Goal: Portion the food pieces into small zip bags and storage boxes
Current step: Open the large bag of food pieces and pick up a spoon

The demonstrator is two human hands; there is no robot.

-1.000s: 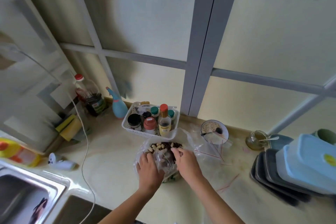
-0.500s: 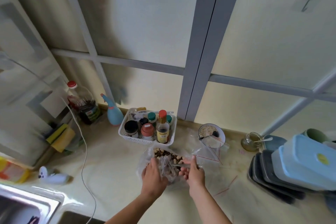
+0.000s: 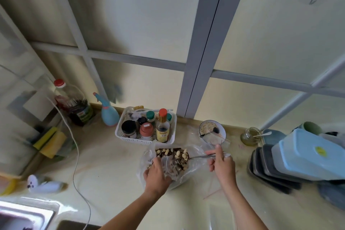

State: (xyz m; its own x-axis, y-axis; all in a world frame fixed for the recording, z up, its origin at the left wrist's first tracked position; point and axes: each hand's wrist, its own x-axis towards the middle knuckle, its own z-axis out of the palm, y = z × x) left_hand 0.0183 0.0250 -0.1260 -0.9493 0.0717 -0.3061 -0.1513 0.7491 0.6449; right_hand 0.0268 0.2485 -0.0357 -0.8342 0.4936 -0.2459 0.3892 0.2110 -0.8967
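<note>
Left hand (image 3: pixel 155 173) gripping small zip bag (image 3: pixel 170 167), right hand (image 3: pixel 221 162) pinching spoon (image 3: pixel 200 157); scooping underway, storage boxes (image 3: pixel 306 155) sitting closed.

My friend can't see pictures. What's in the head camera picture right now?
A person's left hand holds a small clear bag over a pile of nuts and seeds, while the right hand holds a thin metal utensil reaching toward the pile. Behind sits a white basket of bottles; blue storage boxes are stacked at right.

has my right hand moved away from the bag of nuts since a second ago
Yes. The right hand has shifted right, off the nut bag and toward the stacked boxes.
</note>
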